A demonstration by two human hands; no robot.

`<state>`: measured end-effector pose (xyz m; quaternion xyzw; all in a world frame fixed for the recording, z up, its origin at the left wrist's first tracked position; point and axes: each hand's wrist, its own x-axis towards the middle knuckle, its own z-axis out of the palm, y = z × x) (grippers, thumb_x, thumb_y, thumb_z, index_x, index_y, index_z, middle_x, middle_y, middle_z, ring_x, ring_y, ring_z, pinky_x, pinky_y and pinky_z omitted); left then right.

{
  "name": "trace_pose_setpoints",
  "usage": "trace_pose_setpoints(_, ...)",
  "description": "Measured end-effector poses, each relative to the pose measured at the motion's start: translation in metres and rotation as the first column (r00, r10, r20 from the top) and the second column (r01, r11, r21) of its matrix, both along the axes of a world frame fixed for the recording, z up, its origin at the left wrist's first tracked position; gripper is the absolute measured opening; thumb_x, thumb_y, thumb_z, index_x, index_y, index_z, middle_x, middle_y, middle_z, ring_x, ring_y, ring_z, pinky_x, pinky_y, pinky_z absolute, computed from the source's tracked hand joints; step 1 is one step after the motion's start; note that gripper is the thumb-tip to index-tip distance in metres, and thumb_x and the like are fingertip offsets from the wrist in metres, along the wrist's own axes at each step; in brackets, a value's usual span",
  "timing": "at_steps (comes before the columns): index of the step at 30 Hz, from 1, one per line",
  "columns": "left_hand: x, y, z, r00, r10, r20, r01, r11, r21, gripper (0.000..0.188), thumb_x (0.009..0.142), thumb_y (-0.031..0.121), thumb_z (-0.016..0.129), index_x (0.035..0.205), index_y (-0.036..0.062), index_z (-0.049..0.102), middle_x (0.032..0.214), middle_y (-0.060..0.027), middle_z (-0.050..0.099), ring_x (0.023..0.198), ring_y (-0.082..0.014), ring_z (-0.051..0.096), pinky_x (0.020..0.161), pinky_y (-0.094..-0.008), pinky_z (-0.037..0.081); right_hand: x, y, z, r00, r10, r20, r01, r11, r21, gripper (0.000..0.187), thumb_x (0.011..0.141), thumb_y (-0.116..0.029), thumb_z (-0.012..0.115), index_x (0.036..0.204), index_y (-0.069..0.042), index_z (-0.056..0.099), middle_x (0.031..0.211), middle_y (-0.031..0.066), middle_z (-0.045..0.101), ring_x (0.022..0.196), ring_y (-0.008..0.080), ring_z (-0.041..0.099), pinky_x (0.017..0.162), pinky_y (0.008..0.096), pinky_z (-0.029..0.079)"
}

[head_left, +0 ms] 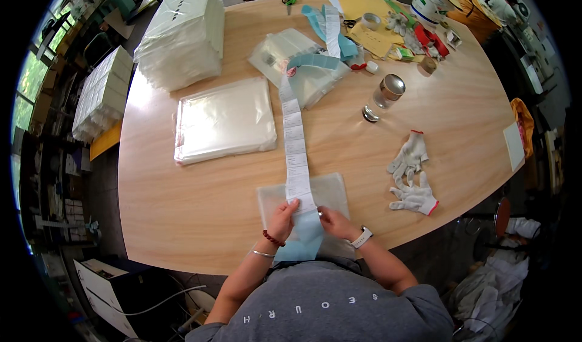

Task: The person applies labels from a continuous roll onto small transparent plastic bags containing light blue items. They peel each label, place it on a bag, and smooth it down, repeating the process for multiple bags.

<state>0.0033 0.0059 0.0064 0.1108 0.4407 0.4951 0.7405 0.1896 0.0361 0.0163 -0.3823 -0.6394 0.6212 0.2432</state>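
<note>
A long strip of white printed labels (295, 142) runs from the middle of the table toward me. Its near end, bare light-blue backing (303, 236), hangs at the table's front edge before my body. My left hand (280, 222) is closed on the strip's left edge, thumb on top. My right hand (335, 222) pinches at the strip's right edge, level with the left; its fingertips are partly hidden. Beneath the strip and both hands lies a small stack of clear plastic bags (332, 190).
A flat pile of clear bags (227, 121) lies left, with a tall bag stack (182, 36) behind. More bags (285, 48) lie beyond the strip. A glass bottle (384, 98) and white work gloves (414, 190) are right. Scissors (289, 1) and a tape roll (371, 21) sit far back.
</note>
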Motion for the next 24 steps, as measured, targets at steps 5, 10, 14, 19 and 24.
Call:
trace_pose_setpoints(5, 0.014, -0.006, 0.000, 0.959, -0.104, -0.262, 0.146, 0.979, 0.145, 0.024, 0.087, 0.019, 0.048, 0.100, 0.0000, 0.055, 0.096, -0.0042, 0.059, 0.089, -0.0112, 0.054, 0.077, -0.0248, 0.042, -0.012, 0.007, 0.010, 0.952, -0.291, -0.091, 0.286, 0.956, -0.066, 0.027, 0.076, -0.009, 0.059, 0.100, -0.004, 0.047, 0.068, 0.0087, 0.052, 0.060, 0.0196, 0.053, 0.058, 0.0261, 0.045)
trace_pose_setpoints(10, 0.007, 0.002, -0.005, 0.994, -0.074, -0.079, 0.073, 0.997, -0.010, 0.024, 0.086, 0.020, 0.049, 0.098, 0.0006, 0.055, 0.094, -0.0052, 0.059, 0.085, -0.0124, 0.055, 0.074, -0.0251, 0.043, -0.013, 0.009, 0.028, 0.975, -0.202, 0.098, 0.147, 0.906, 0.397, 0.023, 0.072, -0.006, 0.063, 0.094, -0.004, 0.056, 0.074, 0.0101, 0.056, 0.061, 0.0199, 0.055, 0.060, 0.0285, 0.045)
trace_pose_setpoints(14, 0.009, 0.003, -0.003, 0.994, -0.037, -0.104, 0.031, 0.997, -0.065, 0.023, 0.087, 0.021, 0.048, 0.097, 0.0008, 0.054, 0.093, -0.0065, 0.059, 0.083, -0.0142, 0.056, 0.073, -0.0269, 0.045, -0.004, 0.002, 0.024, 0.972, -0.196, 0.128, 0.082, 0.797, 0.599, 0.018, 0.066, -0.006, 0.065, 0.085, -0.008, 0.063, 0.086, 0.0081, 0.059, 0.071, 0.0231, 0.056, 0.068, 0.0331, 0.044)
trace_pose_setpoints(19, 0.001, -0.003, -0.013, 0.994, 0.097, 0.042, -0.094, 0.994, -0.063, 0.029, 0.085, 0.024, 0.049, 0.101, 0.0000, 0.053, 0.091, -0.0073, 0.059, 0.085, -0.0164, 0.057, 0.075, -0.0291, 0.045, 0.006, -0.012, 0.073, 0.997, 0.043, 0.060, -0.072, 0.734, 0.675, 0.017, 0.065, -0.003, 0.064, 0.081, -0.007, 0.062, 0.098, 0.0042, 0.057, 0.089, 0.0246, 0.053, 0.082, 0.0354, 0.038)
trace_pose_setpoints(24, -0.021, -0.012, 0.012, 0.985, 0.058, 0.160, -0.067, 0.997, 0.048, 0.035, 0.084, 0.025, 0.049, 0.107, -0.0013, 0.049, 0.100, -0.0124, 0.057, 0.098, -0.0261, 0.052, 0.085, -0.0376, 0.043, 0.041, -0.005, 0.067, 0.960, -0.278, -0.006, 0.263, 0.900, 0.347, 0.011, 0.070, 0.001, 0.060, 0.080, -0.003, 0.060, 0.080, 0.0064, 0.059, 0.071, 0.0195, 0.057, 0.067, 0.0272, 0.045)
